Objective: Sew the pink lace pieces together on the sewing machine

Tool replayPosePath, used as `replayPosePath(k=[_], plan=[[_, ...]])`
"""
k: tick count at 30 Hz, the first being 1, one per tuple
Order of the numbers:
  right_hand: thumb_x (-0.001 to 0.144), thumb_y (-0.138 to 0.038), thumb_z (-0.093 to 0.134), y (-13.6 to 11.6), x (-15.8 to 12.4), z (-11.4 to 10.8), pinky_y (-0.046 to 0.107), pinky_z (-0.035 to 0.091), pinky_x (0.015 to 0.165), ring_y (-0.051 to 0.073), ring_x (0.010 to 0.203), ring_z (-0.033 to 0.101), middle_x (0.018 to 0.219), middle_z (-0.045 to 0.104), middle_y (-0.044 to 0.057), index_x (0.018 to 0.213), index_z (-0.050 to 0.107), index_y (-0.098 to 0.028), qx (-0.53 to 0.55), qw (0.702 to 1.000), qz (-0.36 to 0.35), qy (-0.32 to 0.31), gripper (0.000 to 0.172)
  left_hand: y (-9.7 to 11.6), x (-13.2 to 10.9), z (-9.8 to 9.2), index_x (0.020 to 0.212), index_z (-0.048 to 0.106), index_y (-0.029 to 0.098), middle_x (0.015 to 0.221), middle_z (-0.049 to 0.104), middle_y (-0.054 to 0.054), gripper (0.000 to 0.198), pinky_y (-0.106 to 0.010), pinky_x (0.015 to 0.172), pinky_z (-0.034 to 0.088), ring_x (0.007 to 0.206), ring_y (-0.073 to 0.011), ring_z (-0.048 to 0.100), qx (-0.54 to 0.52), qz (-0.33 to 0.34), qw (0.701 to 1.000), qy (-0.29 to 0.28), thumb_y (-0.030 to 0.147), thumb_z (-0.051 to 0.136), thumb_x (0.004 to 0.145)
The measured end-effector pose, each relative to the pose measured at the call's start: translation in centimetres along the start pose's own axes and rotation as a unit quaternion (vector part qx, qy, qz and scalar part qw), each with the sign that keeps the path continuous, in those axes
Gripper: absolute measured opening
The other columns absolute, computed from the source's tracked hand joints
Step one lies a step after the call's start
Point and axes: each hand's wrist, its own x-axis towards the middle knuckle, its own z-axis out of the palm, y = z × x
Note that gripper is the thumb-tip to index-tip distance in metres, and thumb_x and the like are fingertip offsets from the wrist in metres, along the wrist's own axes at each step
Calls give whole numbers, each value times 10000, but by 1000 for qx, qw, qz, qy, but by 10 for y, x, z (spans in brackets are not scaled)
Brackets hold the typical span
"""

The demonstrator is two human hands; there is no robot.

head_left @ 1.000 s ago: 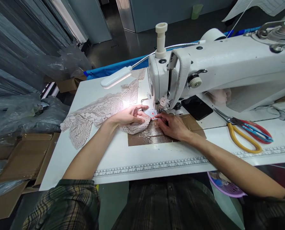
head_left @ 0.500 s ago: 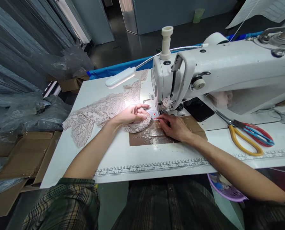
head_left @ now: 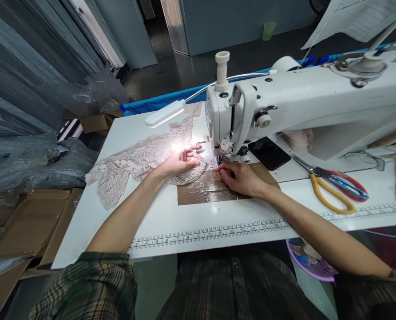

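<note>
A piece of pale pink lace [head_left: 131,162] lies spread on the white sewing table [head_left: 191,218], reaching under the head of a white sewing machine [head_left: 284,102]. My left hand [head_left: 181,161] rests on the lace's near edge just left of the needle, fingers stretched and pressing the fabric down. My right hand [head_left: 239,177] lies on a brown taped patch [head_left: 211,191], its fingertips pinched on a small white label with red marks [head_left: 211,162] beside the presser foot.
A gooseneck lamp [head_left: 164,113] shines on the lace. Right of the machine head lie a black phone [head_left: 268,153] and yellow-handled scissors [head_left: 327,193] with red and blue ones. A ruler strip [head_left: 211,232] runs along the table's front edge. Cardboard boxes [head_left: 28,222] and plastic bags stand at the left.
Both hands stay at the needle and have barely shifted; the right fingertips nudged slightly on the label. The view has tilted a little.
</note>
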Motion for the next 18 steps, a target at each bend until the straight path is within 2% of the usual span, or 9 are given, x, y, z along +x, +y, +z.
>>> replayPosePath(k=[2,4,6,8,10,12,14,16,18], plan=[[884,-162,502,-5,-8,-10,241,376,641,129,650,542,760,656,38,977,685,-140,-20,997,-57,-56,207,4,-1,1,1305,541,122,990,707,-103,654,-244,699,545,786,-139,659,44,35,998,2,332,795,740],[881,-153,526,-11,-21,-22,253,405,692,153,753,582,881,682,76,931,678,-133,-54,983,-120,-126,161,13,-4,3,1206,610,149,1036,696,-105,545,-269,698,550,832,-174,666,132,120,984,10,434,749,762],[904,-181,538,-17,-35,-35,265,429,729,168,813,598,939,682,92,940,674,-130,-76,971,-151,-172,150,25,-6,2,1057,689,197,1087,676,-80,351,-272,734,531,908,-191,643,303,242,920,59,436,703,800],[921,-189,540,-16,-50,-47,267,449,781,166,866,608,992,678,93,1002,673,-132,-72,970,-150,-179,166,33,-7,0,955,720,251,1036,676,-37,222,-281,729,510,860,-185,629,433,307,842,94,421,617,856],[931,-173,529,-8,-63,-60,266,456,830,162,910,611,1010,675,87,1065,668,-130,-73,979,-122,-147,198,36,-7,-3,875,712,287,847,679,23,244,-241,534,449,548,-122,563,492,316,808,73,455,537,898],[942,-169,511,5,-78,-75,277,456,852,170,936,611,1022,672,90,1110,664,-129,-109,989,-60,-79,230,33,-7,-1,794,709,288,758,671,32,293,-227,451,431,486,-129,577,521,281,806,23,507,536,885],[953,-190,496,22,-91,-89,297,454,847,187,949,618,1076,665,106,1141,661,-134,-177,984,33,7,256,27,-10,5,745,699,268,729,663,14,316,-227,419,436,501,-152,621,538,264,801,9,512,544,872],[959,-229,490,37,-103,-101,311,452,820,210,954,628,1133,651,128,1175,651,-137,-255,955,133,77,285,20,-17,13,772,696,246,797,679,-21,324,-241,422,456,537,-170,647,545,285,788,37,482,512,896],[955,-283,496,51,-114,-109,311,446,753,234,929,638,1106,652,153,1172,650,-119,-326,912,224,106,313,15,-27,22,909,702,217,984,688,-88,332,-285,492,516,640,-200,678,550,320,765,97,448,465,937]])
